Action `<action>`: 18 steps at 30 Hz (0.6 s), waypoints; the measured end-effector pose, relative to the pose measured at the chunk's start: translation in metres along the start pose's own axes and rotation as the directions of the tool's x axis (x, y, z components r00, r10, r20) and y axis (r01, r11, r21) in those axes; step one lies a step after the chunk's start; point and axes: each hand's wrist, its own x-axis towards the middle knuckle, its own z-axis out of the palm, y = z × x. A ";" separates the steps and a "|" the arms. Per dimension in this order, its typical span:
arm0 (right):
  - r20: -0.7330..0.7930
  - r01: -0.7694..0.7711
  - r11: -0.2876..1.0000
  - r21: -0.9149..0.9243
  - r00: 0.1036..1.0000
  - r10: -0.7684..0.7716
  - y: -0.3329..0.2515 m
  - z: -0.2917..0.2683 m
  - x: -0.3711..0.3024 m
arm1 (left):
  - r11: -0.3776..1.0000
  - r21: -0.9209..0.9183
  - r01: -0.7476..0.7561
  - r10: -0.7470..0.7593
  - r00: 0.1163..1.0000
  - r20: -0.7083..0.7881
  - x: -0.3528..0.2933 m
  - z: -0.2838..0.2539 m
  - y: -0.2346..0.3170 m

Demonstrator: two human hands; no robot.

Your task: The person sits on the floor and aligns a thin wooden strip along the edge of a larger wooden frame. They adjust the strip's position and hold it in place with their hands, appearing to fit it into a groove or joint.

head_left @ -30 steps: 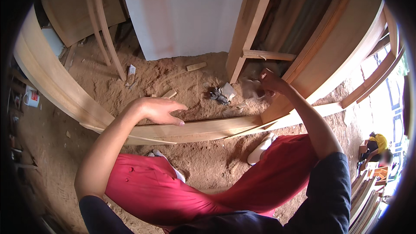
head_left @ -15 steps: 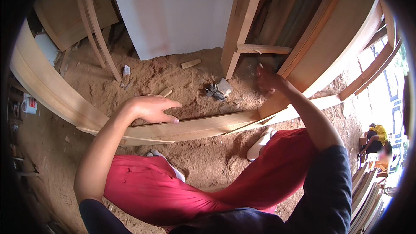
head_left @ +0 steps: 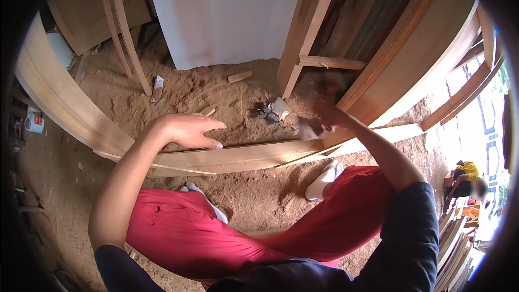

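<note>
Crouches or stands, cannot tell which, with red trousers point(head_left: 227, 228) at six o'clock and legs spread wide, probably for balance and arm room. Just beyond, faces a low pale board point(head_left: 238, 158) across the view, slightly below centre. Holds the left hand point(head_left: 188, 129) at nine o'clock, above or against this board, perhaps as a steadying point: fingers loosely stretched, thumb well apart, apparently empty; cannot tell contact. Holds the right hand point(head_left: 336, 118) near three o'clock, by the corner with a tall side board point(head_left: 413, 57) at two, seemingly to reach the inner side. Cannot tell, through blur, fingers apart or together, nor any grip on a pale grey smear point(head_left: 310, 129) beside them. Farther, near centre toward one, a crumpled grey scrap point(head_left: 267, 113); at twelve, a wood block point(head_left: 239, 77), then a white panel point(head_left: 230, 19).
</note>
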 end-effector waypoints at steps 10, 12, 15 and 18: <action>0.167 0.082 0.933 0.350 0.975 -0.148 -0.087 0.032 0.067 | 0.995 0.010 0.099 -0.099 0.995 0.005 -0.033 0.003 -0.018; -0.055 -0.073 0.958 -0.278 0.997 0.060 0.030 0.095 0.048 | 1.000 -0.009 -0.016 0.016 1.000 0.011 -0.003 -0.004 0.007; -0.347 -0.018 0.909 -0.417 0.927 -0.142 0.048 0.153 0.053 | 1.000 -0.017 0.015 -0.016 0.999 -0.049 -0.011 0.003 -0.007; -0.101 0.024 0.806 0.591 0.994 0.044 -0.063 0.127 0.097 | 0.992 -0.013 0.128 -0.129 0.991 -0.028 -0.045 0.000 -0.009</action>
